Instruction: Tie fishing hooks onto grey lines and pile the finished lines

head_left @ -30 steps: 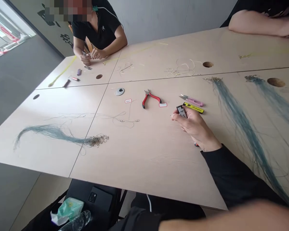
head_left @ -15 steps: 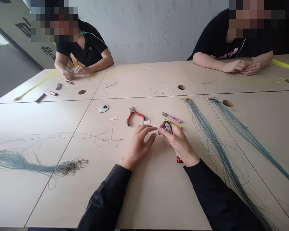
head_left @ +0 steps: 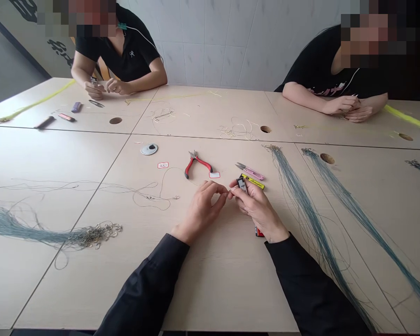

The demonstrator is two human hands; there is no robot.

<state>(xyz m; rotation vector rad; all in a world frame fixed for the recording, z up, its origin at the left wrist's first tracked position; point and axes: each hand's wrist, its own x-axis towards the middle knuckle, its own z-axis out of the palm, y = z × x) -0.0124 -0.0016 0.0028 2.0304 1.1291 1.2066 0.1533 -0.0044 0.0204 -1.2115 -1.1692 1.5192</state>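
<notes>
Over the wooden table [head_left: 210, 280], my left hand [head_left: 205, 205] is closed in a pinch, its fingertips meeting those of my right hand [head_left: 257, 207]. A thin line [head_left: 175, 169] runs from the table toward my left fingers; its end in the pinch is too fine to make out. Held inside my right hand is a small lighter [head_left: 242, 185] with a metal top. Just beyond it lie a yellow lighter [head_left: 255, 182] and pink thread snips [head_left: 252, 171]. A red-ended object [head_left: 259, 232] shows partly below my right wrist. Red-handled pliers [head_left: 198, 163] rest ahead of my left hand.
Bundles of blue-green line with metal hooks lie at left [head_left: 94, 234] and right [head_left: 294, 196]. A white disc [head_left: 149, 149] and small labels [head_left: 163, 165] are beyond my hands. Two people work across the table, near a cable hole [head_left: 265, 129] and yellow strands [head_left: 42, 102].
My left thumb and forefinger, apart before, have closed together against my right fingertips. The view has shifted and tilted slightly. My right hand still has the lighter.
</notes>
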